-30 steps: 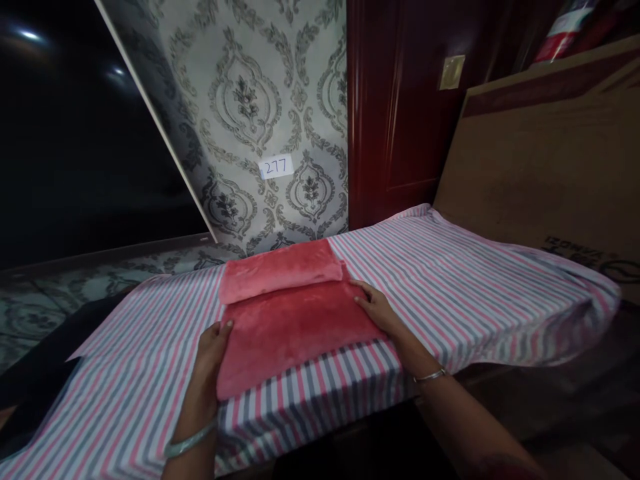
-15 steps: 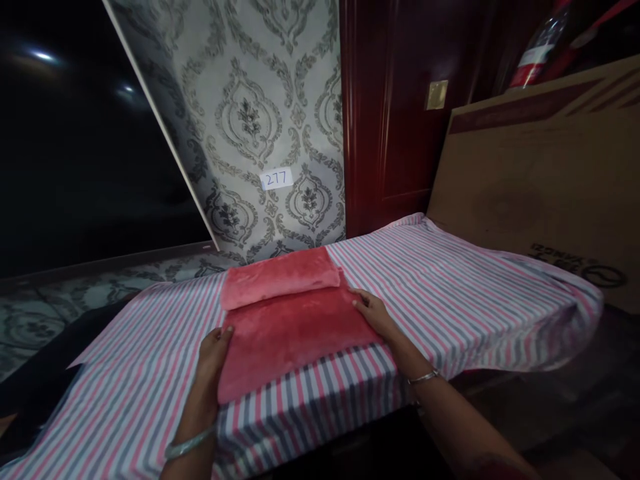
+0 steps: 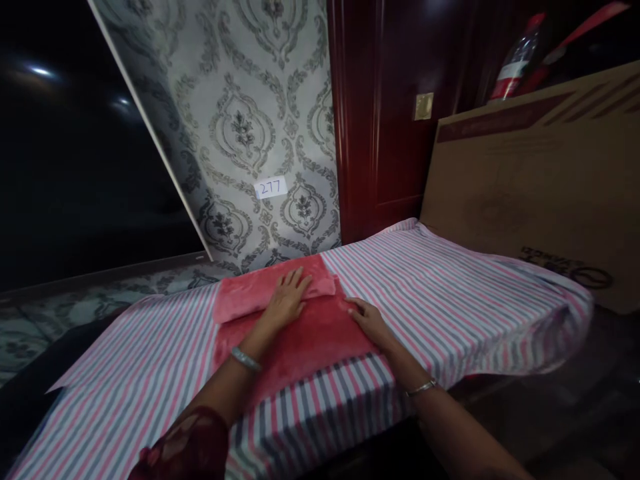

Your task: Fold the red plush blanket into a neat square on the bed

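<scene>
A coral-red plush cloth (image 3: 320, 333) lies on a striped cover, with its far part folded over toward me into a raised flap (image 3: 245, 297). My left hand (image 3: 287, 300) rests flat on this flap, fingers spread and pointing away from me. At the cloth's right edge, my right hand (image 3: 370, 323) has its thumb and index finger close together on the border. The wrist and forearm of my left arm hide part of the cloth's left side.
Pink, grey and white stripes run across the cover (image 3: 450, 287) on the table. Behind it are a patterned wall (image 3: 305, 147) and a dark red door panel (image 3: 390, 133). A large dark screen (image 3: 85, 153) stands left, a cardboard box (image 3: 530, 180) right, with a bottle (image 3: 513, 67) above it.
My left hand has left the cloth's left edge and moved right and away from me onto the folded flap, opening flat. My right hand stays at the right edge. The view has shifted slightly.
</scene>
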A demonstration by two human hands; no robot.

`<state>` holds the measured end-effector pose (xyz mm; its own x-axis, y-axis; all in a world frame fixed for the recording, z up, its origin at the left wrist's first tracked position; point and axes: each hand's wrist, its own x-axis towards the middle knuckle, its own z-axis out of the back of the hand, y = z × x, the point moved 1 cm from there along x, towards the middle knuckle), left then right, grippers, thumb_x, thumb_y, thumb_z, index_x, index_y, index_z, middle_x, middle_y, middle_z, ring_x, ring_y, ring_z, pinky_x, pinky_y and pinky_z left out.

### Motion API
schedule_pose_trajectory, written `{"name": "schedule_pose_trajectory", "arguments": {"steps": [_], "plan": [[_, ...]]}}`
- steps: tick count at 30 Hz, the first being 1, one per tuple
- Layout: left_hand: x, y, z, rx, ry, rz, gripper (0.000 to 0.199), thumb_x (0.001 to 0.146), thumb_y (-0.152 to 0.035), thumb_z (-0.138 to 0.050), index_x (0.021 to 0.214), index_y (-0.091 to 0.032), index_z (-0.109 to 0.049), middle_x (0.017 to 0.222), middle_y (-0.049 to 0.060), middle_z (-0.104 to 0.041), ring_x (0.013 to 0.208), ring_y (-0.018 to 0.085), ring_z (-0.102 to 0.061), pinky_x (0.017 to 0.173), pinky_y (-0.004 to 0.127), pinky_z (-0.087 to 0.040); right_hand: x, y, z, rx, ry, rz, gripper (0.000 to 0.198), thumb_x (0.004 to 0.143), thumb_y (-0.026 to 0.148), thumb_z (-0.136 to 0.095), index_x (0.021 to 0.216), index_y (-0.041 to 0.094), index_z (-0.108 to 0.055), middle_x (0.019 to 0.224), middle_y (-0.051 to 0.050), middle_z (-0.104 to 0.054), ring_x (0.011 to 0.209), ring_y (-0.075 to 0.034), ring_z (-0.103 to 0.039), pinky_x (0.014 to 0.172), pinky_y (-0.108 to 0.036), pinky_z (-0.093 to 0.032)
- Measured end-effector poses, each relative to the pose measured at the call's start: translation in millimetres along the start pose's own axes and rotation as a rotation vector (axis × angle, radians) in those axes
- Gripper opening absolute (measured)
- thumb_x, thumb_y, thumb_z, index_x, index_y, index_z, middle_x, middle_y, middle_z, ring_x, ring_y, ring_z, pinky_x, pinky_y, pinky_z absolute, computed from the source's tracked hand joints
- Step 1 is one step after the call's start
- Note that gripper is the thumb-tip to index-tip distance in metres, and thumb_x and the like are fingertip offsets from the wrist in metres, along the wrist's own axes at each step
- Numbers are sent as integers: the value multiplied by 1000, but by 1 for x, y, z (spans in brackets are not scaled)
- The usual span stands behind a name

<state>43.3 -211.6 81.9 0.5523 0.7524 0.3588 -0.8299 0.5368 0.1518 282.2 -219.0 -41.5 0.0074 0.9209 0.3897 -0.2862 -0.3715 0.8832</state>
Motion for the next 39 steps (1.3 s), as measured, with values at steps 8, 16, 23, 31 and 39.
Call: {"name": "schedule_pose_trajectory", "arguments": {"steps": [8, 16, 23, 31, 39], "plan": [[67, 43, -26, -282, -101, 569, 31, 88, -24, -52, 114, -14, -64, 110, 18, -70, 106, 31, -66, 90, 41, -50, 1, 2, -2, 30, 5, -14, 39, 80, 28, -59, 117, 21, -70, 121, -7, -71, 115, -26, -64, 105, -44, -46], [69, 55, -45, -263, -273, 704, 55, 91, -19, -46, 145, -10, -44, 134, 24, -57, 112, 32, -63, 89, 43, -52, -1, 3, -1, 9, -15, -25, 40, 81, 26, -59, 119, 21, -69, 125, -7, -69, 118, -25, -62, 106, -44, -44], [60, 21, -65, -55, -246, 167, 48, 92, -13, -47, 126, -42, -65, 148, 3, -49, 132, 30, -42, 109, 53, -34, 12, 3, 1, 88, 2, -91, 44, 78, 26, -60, 121, 21, -68, 113, -5, -72, 97, -23, -67, 91, -39, -52], [103, 26, -50, 62, -195, 343, 40, 93, -12, -37, 120, -13, -67, 126, 21, -58, 115, 35, -50, 94, 50, -41, 67, 0, -5, 51, -14, -210, 42, 77, 20, -59, 117, 23, -69, 98, -3, -73, 85, -19, -67, 80, -32, -53], [106, -4, -85, -155, -65, -70, 38, 85, -10, -48, 113, -22, -71, 109, 10, -66, 102, 24, -56, 90, 38, -47, 72, -8, -9, -22, -40, -172, 43, 81, 24, -57, 123, 20, -66, 92, -3, -74, 83, -19, -67, 82, -32, -51]]}}
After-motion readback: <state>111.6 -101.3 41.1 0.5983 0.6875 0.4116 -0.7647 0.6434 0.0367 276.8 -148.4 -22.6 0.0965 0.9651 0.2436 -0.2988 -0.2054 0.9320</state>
